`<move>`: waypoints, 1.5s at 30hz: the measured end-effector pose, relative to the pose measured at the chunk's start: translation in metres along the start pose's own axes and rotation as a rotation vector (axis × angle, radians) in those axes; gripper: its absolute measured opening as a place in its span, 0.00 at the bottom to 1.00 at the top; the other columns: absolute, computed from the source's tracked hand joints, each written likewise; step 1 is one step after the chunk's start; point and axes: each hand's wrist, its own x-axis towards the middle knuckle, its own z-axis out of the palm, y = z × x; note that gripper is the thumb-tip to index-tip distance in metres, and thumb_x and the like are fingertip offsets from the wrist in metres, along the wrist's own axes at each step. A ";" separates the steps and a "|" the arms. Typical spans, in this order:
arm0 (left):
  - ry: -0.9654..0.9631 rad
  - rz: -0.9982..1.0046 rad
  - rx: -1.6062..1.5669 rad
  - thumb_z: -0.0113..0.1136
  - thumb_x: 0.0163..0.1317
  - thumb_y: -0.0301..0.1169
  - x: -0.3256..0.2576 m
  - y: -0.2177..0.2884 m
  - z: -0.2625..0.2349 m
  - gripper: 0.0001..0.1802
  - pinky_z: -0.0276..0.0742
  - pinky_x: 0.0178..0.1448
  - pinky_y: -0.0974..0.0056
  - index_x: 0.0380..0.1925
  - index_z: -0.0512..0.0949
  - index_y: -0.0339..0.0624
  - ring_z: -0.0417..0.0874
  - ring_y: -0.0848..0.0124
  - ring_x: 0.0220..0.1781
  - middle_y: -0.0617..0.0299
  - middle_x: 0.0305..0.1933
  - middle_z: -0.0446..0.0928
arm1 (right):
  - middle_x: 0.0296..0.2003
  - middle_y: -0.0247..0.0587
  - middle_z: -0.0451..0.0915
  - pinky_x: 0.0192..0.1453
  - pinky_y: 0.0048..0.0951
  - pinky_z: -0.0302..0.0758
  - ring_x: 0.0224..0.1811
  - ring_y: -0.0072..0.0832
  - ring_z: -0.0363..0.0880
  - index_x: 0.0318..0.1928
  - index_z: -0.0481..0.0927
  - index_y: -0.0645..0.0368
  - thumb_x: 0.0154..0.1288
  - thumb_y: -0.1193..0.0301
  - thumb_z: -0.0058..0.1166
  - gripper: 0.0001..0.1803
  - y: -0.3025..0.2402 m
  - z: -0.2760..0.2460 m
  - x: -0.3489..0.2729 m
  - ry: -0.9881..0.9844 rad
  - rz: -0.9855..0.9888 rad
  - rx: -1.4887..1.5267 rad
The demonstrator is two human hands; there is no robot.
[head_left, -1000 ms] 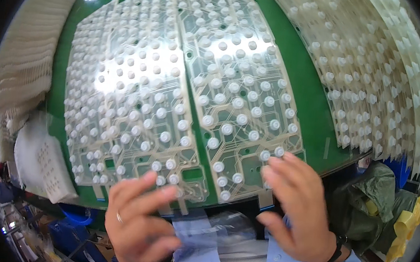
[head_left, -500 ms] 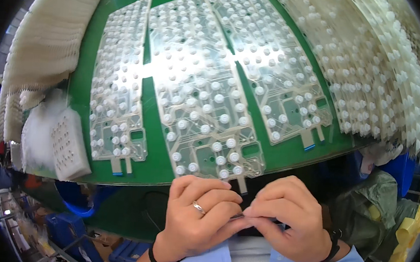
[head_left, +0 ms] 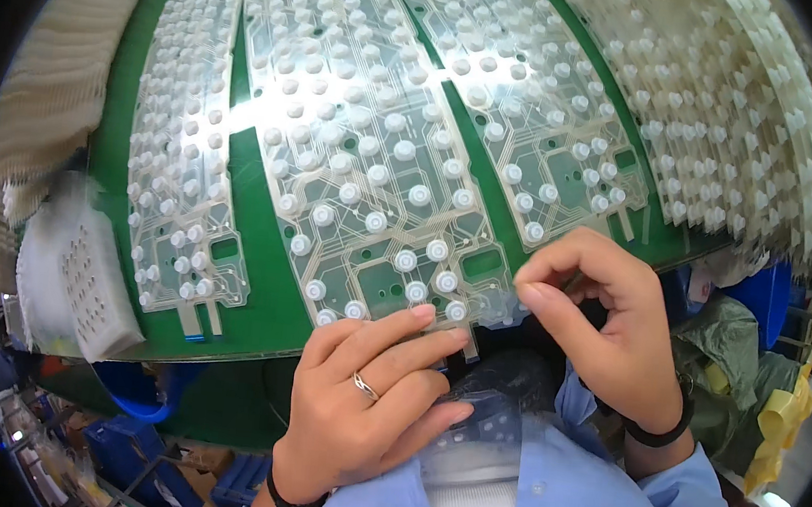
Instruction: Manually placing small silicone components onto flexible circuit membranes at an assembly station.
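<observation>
Green gap [head_left: 261,231], L hand [head_left: 370,386] @ sheet [head_left: 366,158] edge

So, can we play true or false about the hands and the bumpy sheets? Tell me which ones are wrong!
1. The table is green. True.
2. The round caps on the middle sheet are red. False: they are white.
3. The ring is on the right hand. False: it is on the left hand.
4. Each wrist has a black band. True.
5. The right hand is spread wide open. False: its fingers are pinched together at the tips.
6. The sleeves are light blue. True.
</observation>
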 end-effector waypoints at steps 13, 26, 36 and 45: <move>-0.050 0.044 0.086 0.69 0.53 0.47 0.000 -0.008 0.002 0.15 0.65 0.52 0.61 0.21 0.77 0.51 0.78 0.60 0.57 0.67 0.51 0.85 | 0.29 0.29 0.76 0.25 0.14 0.58 0.26 0.09 0.67 0.35 0.82 0.63 0.61 0.79 0.59 0.02 0.005 0.005 0.009 0.000 0.011 -0.166; -0.053 0.047 0.103 0.67 0.55 0.49 -0.002 -0.010 0.003 0.17 0.65 0.52 0.61 0.19 0.77 0.52 0.78 0.61 0.57 0.68 0.51 0.85 | 0.29 0.28 0.75 0.25 0.14 0.57 0.23 0.09 0.64 0.35 0.82 0.63 0.61 0.80 0.59 0.02 0.008 0.008 0.009 0.011 0.003 -0.162; -0.085 0.053 0.105 0.66 0.55 0.49 -0.001 -0.009 0.002 0.17 0.64 0.53 0.60 0.21 0.76 0.51 0.76 0.60 0.59 0.67 0.54 0.84 | 0.28 0.29 0.74 0.25 0.15 0.56 0.22 0.09 0.62 0.34 0.82 0.64 0.60 0.82 0.59 0.03 0.006 0.009 0.009 0.027 0.000 -0.206; -0.168 0.007 0.143 0.66 0.55 0.46 0.002 -0.002 -0.002 0.16 0.60 0.57 0.58 0.21 0.74 0.50 0.73 0.59 0.60 0.66 0.59 0.81 | 0.30 0.32 0.77 0.27 0.16 0.61 0.25 0.14 0.68 0.38 0.82 0.63 0.56 0.83 0.60 0.08 0.004 0.007 0.006 -0.002 -0.007 -0.202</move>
